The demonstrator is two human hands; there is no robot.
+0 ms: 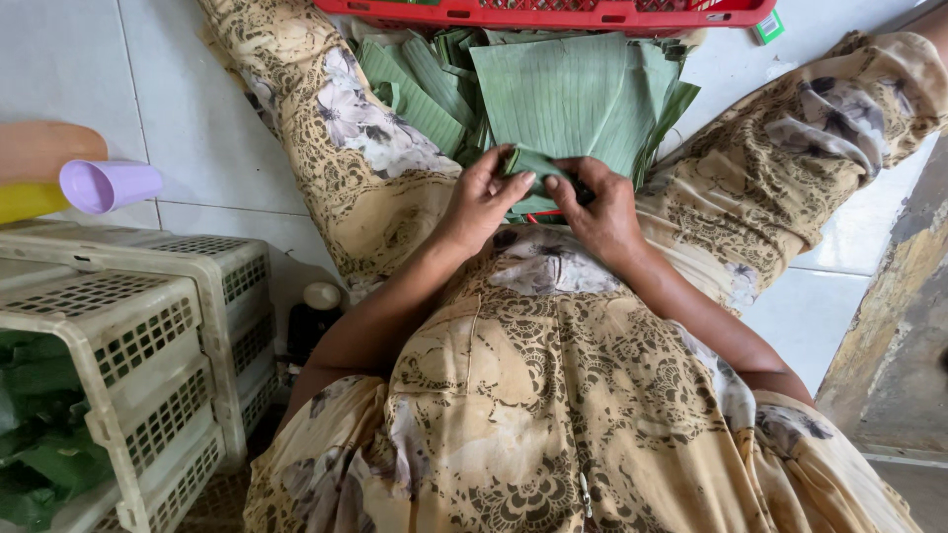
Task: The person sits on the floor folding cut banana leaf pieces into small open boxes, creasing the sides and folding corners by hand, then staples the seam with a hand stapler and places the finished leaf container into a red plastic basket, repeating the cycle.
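Patterned dress (553, 395) fills the near view, lap under both hands. Left fingers (509, 183) pinch narrow on a small folded leaf piece (538, 163); right fingers (583, 178) curl tight on its other end, thumbs on top. So left hand (482, 202) & right hand (604, 212) both hold the piece, just above the lap, at the near edge of the leaf stack (563, 94). Stack sits between the knees, running up to the red crate (553, 12) at the top edge.

To fold well, I'd say: keep thumbs pressing the crease flat, fold along the leaf ribs, not across, so it doesn't split.

Left side: white baskets (148, 326) w/ green leaves inside, purple cup (104, 185) beyond on the tiled floor (178, 89).
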